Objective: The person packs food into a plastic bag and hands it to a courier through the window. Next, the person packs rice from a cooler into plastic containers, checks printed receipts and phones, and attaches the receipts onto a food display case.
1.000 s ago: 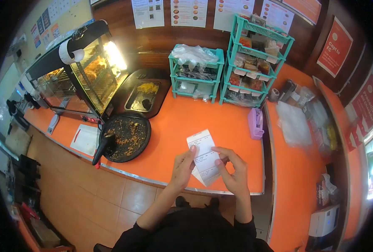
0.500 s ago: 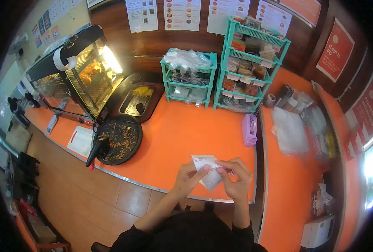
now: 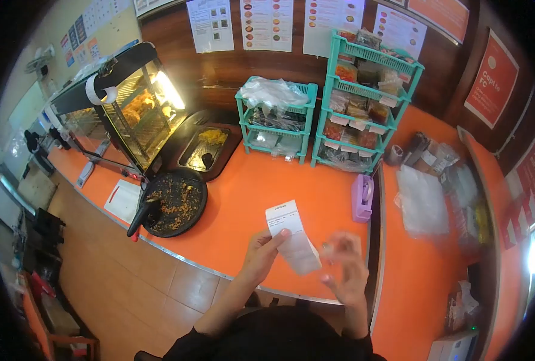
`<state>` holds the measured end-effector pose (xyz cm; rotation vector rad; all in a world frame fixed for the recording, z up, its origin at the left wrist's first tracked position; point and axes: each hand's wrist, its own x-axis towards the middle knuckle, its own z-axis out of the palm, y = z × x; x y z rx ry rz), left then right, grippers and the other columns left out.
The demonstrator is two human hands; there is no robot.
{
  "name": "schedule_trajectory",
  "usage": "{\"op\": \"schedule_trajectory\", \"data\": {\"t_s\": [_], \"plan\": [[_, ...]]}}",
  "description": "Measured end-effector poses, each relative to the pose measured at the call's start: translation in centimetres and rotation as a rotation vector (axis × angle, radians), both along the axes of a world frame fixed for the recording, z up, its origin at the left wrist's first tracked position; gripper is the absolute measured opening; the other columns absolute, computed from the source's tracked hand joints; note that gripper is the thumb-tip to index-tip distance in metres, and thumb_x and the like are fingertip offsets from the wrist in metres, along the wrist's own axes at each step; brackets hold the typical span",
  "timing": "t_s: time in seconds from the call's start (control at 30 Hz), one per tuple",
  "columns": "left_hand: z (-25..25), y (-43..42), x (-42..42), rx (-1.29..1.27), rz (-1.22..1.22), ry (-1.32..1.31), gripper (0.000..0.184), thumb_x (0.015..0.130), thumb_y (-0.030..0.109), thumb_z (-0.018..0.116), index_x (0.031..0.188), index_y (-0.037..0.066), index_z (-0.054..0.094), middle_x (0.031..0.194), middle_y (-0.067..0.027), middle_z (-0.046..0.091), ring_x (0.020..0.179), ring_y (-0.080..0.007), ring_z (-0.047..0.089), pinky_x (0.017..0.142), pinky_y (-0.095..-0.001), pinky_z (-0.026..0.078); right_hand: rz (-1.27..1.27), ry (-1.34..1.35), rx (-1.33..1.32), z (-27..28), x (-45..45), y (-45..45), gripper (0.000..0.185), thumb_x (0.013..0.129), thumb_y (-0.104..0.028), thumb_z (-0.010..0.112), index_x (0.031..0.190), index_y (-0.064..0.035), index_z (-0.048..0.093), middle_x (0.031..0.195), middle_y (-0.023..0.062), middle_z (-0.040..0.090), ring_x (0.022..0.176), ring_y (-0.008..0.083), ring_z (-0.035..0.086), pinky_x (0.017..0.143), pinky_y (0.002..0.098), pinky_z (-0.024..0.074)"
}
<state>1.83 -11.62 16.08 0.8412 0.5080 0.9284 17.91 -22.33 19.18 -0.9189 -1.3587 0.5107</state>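
A white printed receipt (image 3: 291, 231) is pinched by my left hand (image 3: 260, 256), thumb across its printed side, above the front part of the orange counter (image 3: 243, 186). The slip hangs at a slant, its lower end toward my right hand (image 3: 347, 271). That hand is just right of the paper, smeared by motion, its thumb and fingers apart and nothing visible between them.
At left stand a lit food warmer (image 3: 114, 111), a metal tray (image 3: 190, 157) of yellow food and a black stone mortar (image 3: 189, 207) with a pestle. Teal racks (image 3: 306, 123) line the back. A purple tape dispenser (image 3: 359, 207) sits near the right edge.
My right hand has let go of the receipt and moved off to the right. The slip now shows its longer printed face in my left hand. The view has shifted slightly.
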Motion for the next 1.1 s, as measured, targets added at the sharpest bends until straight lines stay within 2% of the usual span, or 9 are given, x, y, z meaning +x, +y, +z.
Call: {"op": "schedule_trajectory", "data": {"t_s": [0.1, 0.17, 0.3, 0.4, 0.47, 0.57, 0.73, 0.83, 1.1], "plan": [[-0.2, -0.9, 0.7, 0.062, 0.010, 0.027, 0.021, 0.090, 0.011, 0.063, 0.108, 0.000, 0.066, 0.106, -0.0061, 0.067, 0.100, -0.0152, 0.061, 0.090, -0.0326, 0.047, -0.189, -0.134, 0.090, 0.9, -0.3, 3.4, 0.050, 0.076, -0.009, 0.075, 0.123, -0.0063, 0.059, 0.112, 0.0151, 0.053, 0.098, 0.0223, 0.054, 0.084, 0.0388, 0.0453], [-0.2, -1.4, 1.3, 0.092, 0.028, 0.055, 0.020, 0.089, 0.008, 0.064, 0.107, 0.000, 0.066, 0.106, -0.0065, 0.067, 0.101, -0.0158, 0.061, 0.090, -0.0331, 0.047, -0.157, -0.060, -0.021, -1.6, -0.5, 5.5, 0.067, 0.083, 0.000, 0.066, 0.141, -0.0067, 0.034, 0.121, 0.0173, 0.053, 0.088, 0.0174, 0.059, 0.081, 0.0318, 0.0475], [0.3, -1.6, 1.3, 0.052, 0.128, 0.036, 0.023, 0.089, 0.008, 0.064, 0.110, 0.001, 0.064, 0.103, -0.0061, 0.067, 0.099, -0.0149, 0.062, 0.087, -0.0318, 0.049, -0.131, 0.104, -0.007, -1.0, -1.1, 6.0, 0.056, 0.080, 0.004, 0.066, 0.133, -0.0058, 0.049, 0.108, 0.0138, 0.060, 0.074, 0.0158, 0.062, 0.070, 0.0267, 0.0504], [-0.3, -1.2, 1.1, -0.027, 0.156, 0.057, 0.023, 0.090, 0.011, 0.064, 0.112, 0.002, 0.063, 0.100, -0.0052, 0.068, 0.095, -0.0132, 0.063, 0.083, -0.0300, 0.050, -0.067, -0.190, -0.003, -1.0, -0.3, 5.6, 0.059, 0.081, 0.007, 0.063, 0.136, -0.0030, 0.042, 0.114, 0.0157, 0.062, 0.083, 0.0143, 0.062, 0.072, 0.0262, 0.0493], [-0.5, -1.1, 1.3, -0.001, 0.206, 0.086, 0.023, 0.091, 0.013, 0.064, 0.111, 0.002, 0.064, 0.099, -0.0046, 0.068, 0.092, -0.0124, 0.064, 0.081, -0.0289, 0.051, -0.080, -0.358, 0.034, -0.3, -0.2, 5.8, 0.057, 0.081, 0.005, 0.064, 0.134, -0.0032, 0.045, 0.100, 0.0135, 0.068, 0.081, 0.0149, 0.063, 0.070, 0.0270, 0.0498], [-0.2, -1.4, 1.4, 0.161, 0.234, 0.087, 0.021, 0.091, 0.018, 0.064, 0.105, 0.002, 0.066, 0.094, -0.0039, 0.069, 0.085, -0.0107, 0.064, 0.072, -0.0261, 0.052, -0.080, -0.211, 0.052, -0.4, -0.8, 6.5, 0.048, 0.082, -0.001, 0.066, 0.128, -0.0013, 0.052, 0.096, 0.0119, 0.071, 0.078, 0.0170, 0.065, 0.068, 0.0277, 0.0503], [-1.0, -1.5, 0.8, 0.273, 0.201, 0.167, 0.020, 0.090, 0.017, 0.066, 0.103, 0.002, 0.067, 0.098, -0.0049, 0.069, 0.092, -0.0124, 0.064, 0.081, -0.0294, 0.051, -0.040, -0.277, -0.017, -1.0, 0.1, 6.2, 0.050, 0.081, -0.003, 0.069, 0.127, -0.0020, 0.052, 0.096, 0.0120, 0.071, 0.080, 0.0189, 0.066, 0.071, 0.0304, 0.0501], [-1.3, -1.8, 1.6, 0.253, 0.222, 0.172, 0.025, 0.088, 0.024, 0.068, 0.101, 0.003, 0.070, 0.084, -0.0013, 0.069, 0.077, -0.0064, 0.061, 0.065, -0.0224, 0.048, -0.088, -0.396, 0.059, -2.3, 1.1, 6.4, 0.050, 0.079, -0.003, 0.070, 0.126, -0.0030, 0.053, 0.095, 0.0108, 0.070, 0.081, 0.0216, 0.065, 0.074, 0.0329, 0.0495], [-3.6, -1.1, 3.6, 0.060, 0.313, 0.452, 0.024, 0.089, 0.024, 0.066, 0.094, 0.002, 0.071, 0.078, -0.0006, 0.068, 0.068, -0.0045, 0.060, 0.057, -0.0214, 0.046, -0.195, -0.632, 0.187, -2.5, 1.4, 6.5, 0.046, 0.075, 0.002, 0.070, 0.119, 0.0013, 0.058, 0.091, 0.0109, 0.069, 0.078, 0.0248, 0.060, 0.070, 0.0343, 0.0473]]}}
